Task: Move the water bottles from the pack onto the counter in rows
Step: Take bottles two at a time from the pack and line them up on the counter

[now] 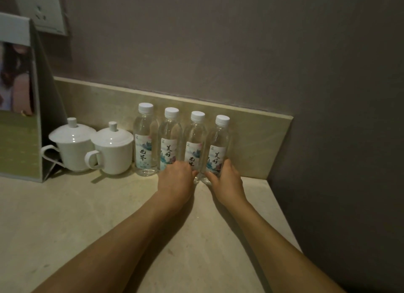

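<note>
Several clear water bottles with white caps and printed labels stand in one row against the stone backsplash. The leftmost bottle (pixel 145 144) stands free. My left hand (pixel 177 179) covers the base of the second bottle (pixel 170 139), and its fingers curl at the foot of the third bottle (pixel 195 139). My right hand (pixel 226 179) grips the base of the rightmost bottle (pixel 219 139), thumb on its left side and fingers on its right. All bottles are upright on the counter (pixel 87 216). No pack is in view.
Two white lidded cups (pixel 72 144) (pixel 112 148) stand left of the bottles. A folded display card (pixel 19 117) stands at the far left below a wall socket (pixel 41 8). A grey wall (pixel 338 161) bounds the counter on the right.
</note>
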The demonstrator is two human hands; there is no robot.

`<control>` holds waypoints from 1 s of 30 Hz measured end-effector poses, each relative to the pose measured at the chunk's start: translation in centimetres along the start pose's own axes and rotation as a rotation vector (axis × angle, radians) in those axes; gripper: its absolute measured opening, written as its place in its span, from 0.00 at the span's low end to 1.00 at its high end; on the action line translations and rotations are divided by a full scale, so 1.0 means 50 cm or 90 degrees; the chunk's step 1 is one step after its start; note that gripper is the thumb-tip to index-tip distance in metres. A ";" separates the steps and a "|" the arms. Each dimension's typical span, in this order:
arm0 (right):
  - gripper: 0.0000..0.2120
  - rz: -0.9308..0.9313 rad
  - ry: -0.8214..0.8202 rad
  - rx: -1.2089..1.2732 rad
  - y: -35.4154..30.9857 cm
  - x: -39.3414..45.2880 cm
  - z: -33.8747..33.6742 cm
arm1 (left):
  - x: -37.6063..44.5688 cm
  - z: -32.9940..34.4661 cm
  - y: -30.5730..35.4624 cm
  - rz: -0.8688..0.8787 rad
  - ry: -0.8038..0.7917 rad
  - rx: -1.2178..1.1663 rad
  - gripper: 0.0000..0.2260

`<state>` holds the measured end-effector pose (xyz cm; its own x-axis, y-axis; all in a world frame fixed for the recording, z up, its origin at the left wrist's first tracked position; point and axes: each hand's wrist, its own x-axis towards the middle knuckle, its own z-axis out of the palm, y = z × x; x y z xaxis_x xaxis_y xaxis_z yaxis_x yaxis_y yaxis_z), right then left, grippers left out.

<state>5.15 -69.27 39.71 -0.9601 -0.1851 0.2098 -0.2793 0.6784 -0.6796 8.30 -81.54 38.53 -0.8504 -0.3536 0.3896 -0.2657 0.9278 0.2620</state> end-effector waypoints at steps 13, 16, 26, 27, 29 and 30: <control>0.35 0.070 -0.020 0.007 -0.024 -0.044 -0.033 | -0.021 -0.041 -0.013 0.030 -0.050 -0.023 0.23; 0.31 0.059 0.002 0.001 -0.022 -0.062 -0.043 | -0.031 -0.042 -0.007 0.038 -0.055 -0.061 0.19; 0.16 0.023 0.039 0.017 -0.023 -0.100 -0.047 | -0.062 -0.058 -0.036 0.022 -0.046 -0.086 0.20; 0.15 0.022 0.041 0.027 -0.024 -0.102 -0.047 | -0.066 -0.062 -0.039 0.021 -0.053 -0.088 0.20; 0.13 0.015 0.046 0.045 -0.025 -0.107 -0.052 | -0.071 -0.075 -0.040 0.020 -0.064 -0.091 0.20; 0.11 0.008 0.045 0.048 -0.026 -0.110 -0.056 | -0.075 -0.084 -0.036 0.020 -0.068 -0.095 0.20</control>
<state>10.85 -67.14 41.38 -0.9605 -0.1243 0.2488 -0.2706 0.6245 -0.7326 13.87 -82.42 40.33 -0.9024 -0.3032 0.3063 -0.1750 0.9072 0.3825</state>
